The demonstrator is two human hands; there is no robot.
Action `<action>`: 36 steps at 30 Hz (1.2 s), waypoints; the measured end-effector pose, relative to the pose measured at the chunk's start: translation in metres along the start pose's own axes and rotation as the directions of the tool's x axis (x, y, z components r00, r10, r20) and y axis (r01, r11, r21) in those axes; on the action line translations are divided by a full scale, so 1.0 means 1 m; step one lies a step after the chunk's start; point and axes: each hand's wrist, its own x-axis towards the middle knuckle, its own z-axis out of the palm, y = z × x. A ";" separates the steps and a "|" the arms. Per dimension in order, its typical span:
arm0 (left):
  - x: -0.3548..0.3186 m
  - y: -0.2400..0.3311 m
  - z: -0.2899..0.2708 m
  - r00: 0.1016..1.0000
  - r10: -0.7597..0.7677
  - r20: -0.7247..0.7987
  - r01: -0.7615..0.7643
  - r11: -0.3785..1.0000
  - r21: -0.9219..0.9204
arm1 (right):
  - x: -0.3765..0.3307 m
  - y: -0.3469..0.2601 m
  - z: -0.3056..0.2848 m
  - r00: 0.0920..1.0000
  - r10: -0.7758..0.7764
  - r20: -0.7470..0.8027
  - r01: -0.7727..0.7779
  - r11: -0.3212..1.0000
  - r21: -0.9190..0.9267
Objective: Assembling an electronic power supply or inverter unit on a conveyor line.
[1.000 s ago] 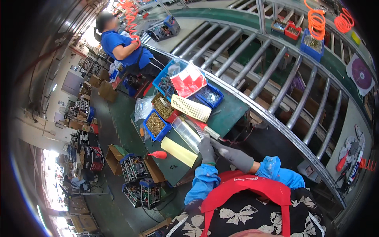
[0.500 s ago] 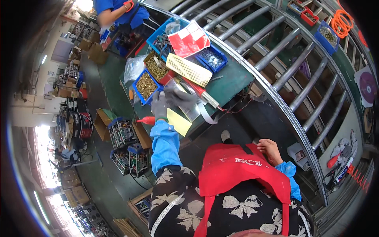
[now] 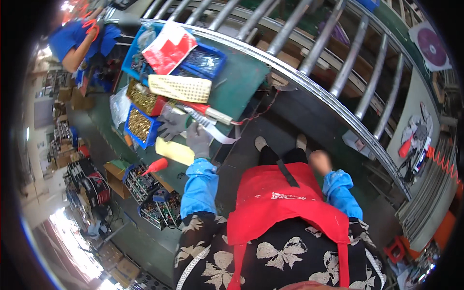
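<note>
Since half a second ago the gloved left hand has stayed on the worktop, fingers loosely spread, touching a white strip lying just right of them, its length running away rightward. Right hand, bare and loosely curled, holds nothing, well apart at the lap.

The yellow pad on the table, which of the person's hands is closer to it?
Left. The gloved left hand rests on the table at the far edge of the yellow pad. The bare right hand is far off, by the red apron.
</note>
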 end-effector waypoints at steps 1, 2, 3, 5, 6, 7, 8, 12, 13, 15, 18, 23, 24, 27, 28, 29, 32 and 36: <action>0.000 -0.003 0.001 0.998 0.066 -0.012 -0.065 0.997 0.051 | 0.008 0.009 0.010 0.998 0.068 -0.012 -0.067 0.993 0.098; -0.004 -0.006 0.004 0.992 0.128 -0.021 -0.125 0.987 0.105 | 0.012 0.022 0.016 0.991 0.137 -0.014 -0.131 0.972 0.193; -0.008 -0.001 0.006 0.988 0.151 -0.046 -0.141 0.975 0.174 | 0.012 0.028 0.020 0.987 0.158 -0.007 -0.153 0.966 0.210; -0.009 0.008 0.013 0.978 0.193 -0.085 -0.158 0.937 0.310 | 0.012 0.045 0.033 0.981 0.193 0.015 -0.191 0.955 0.225; -0.011 0.010 0.015 0.976 0.189 -0.104 -0.138 0.917 0.374 | 0.011 0.046 0.037 0.960 0.256 0.113 -0.277 0.926 0.255; -0.008 0.019 0.016 0.981 0.173 -0.091 -0.128 0.919 0.373 | 0.013 0.062 0.047 0.933 0.303 0.196 -0.351 0.886 0.303; -0.005 0.023 0.019 0.985 0.155 -0.077 -0.116 0.921 0.373 | 0.017 0.078 0.057 0.896 0.343 0.281 -0.428 0.837 0.340; 0.001 -0.002 0.019 0.966 0.245 -0.084 -0.178 0.864 0.471 | 0.049 0.119 0.071 0.907 0.208 0.366 -0.150 0.972 -0.182; 0.000 -0.002 0.016 0.975 0.216 -0.051 -0.168 0.868 0.468 | 0.065 0.133 0.077 0.891 0.188 0.413 -0.087 0.964 -0.252; -0.003 -0.005 0.008 0.992 0.122 -0.034 -0.095 0.896 0.434 | 0.074 0.130 0.080 0.918 0.107 0.381 -0.016 0.972 -0.236; -0.007 -0.005 0.004 0.998 0.059 -0.036 -0.041 0.926 0.376 | 0.082 0.134 0.119 0.671 0.240 0.702 0.058 0.926 -0.372; -0.010 -0.023 -0.006 0.997 0.050 -0.060 -0.025 0.936 0.351 | 0.042 0.169 0.225 0.467 0.138 0.873 0.317 0.896 -0.311; -0.018 -0.026 -0.015 0.997 0.037 -0.074 -0.010 0.940 0.342 | 0.044 0.160 0.226 0.335 0.101 0.937 0.416 0.876 -0.243; -0.026 -0.028 -0.027 0.999 0.053 -0.013 -0.045 0.940 0.339 | 0.029 0.195 0.295 0.099 0.240 0.966 0.290 0.921 -0.259; -0.015 -0.028 -0.012 0.998 0.054 0.024 -0.059 0.949 0.309 | 0.029 0.188 0.299 0.104 0.223 0.969 0.277 0.930 -0.243; -0.031 -0.029 -0.022 1.000 0.006 0.017 -0.011 0.947 0.321 | 0.035 0.181 0.300 0.067 0.223 0.973 0.325 0.917 -0.232; -0.027 -0.011 -0.014 0.999 -0.016 0.043 0.003 0.959 0.284 | 0.047 0.162 0.313 0.046 0.220 0.974 0.341 0.913 -0.222; -0.020 -0.001 -0.006 0.999 -0.032 0.024 0.023 0.952 0.306 | 0.080 0.151 0.317 0.072 0.242 0.968 0.371 0.894 -0.251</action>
